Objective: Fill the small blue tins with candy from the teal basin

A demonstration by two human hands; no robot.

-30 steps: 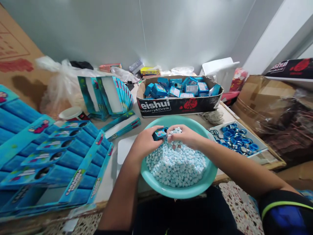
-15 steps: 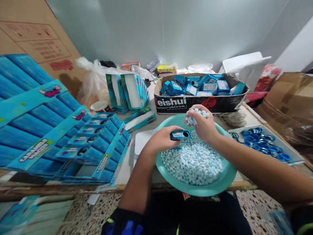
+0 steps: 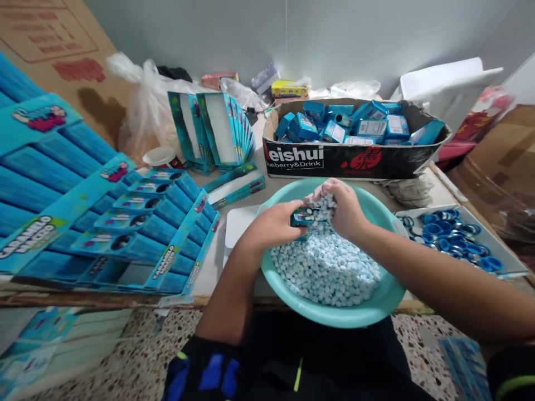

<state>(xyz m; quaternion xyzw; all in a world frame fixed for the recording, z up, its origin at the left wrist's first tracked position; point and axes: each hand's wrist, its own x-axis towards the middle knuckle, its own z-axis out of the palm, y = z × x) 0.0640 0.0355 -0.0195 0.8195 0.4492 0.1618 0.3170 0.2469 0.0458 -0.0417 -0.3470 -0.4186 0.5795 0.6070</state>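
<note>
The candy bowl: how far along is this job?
Done: many small blue boxes lie in the cardboard carton. In hand: the left hand holds one box while the right hand brings pale blue candies to it. Left: plenty fill the teal bowl.

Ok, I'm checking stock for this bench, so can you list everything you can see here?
Teal plastic basin: one, teal, on the table in front of the person.
Candies: many, pale blue and white, filling the basin.
Small box: one, blue, held over the basin.
Leishui carton: one, brown cardboard with a black printed side, behind the basin.
Packed boxes: many, blue and white, in the carton.
Round caps: many, blue and silver, in a white tray at right.
Display cartons: several, blue, stacked at left.
Plastic bag: one, clear, behind the display cartons.
Left hand: one, gripping the small box.
Right hand: one, gathering candies against the small box.
</note>
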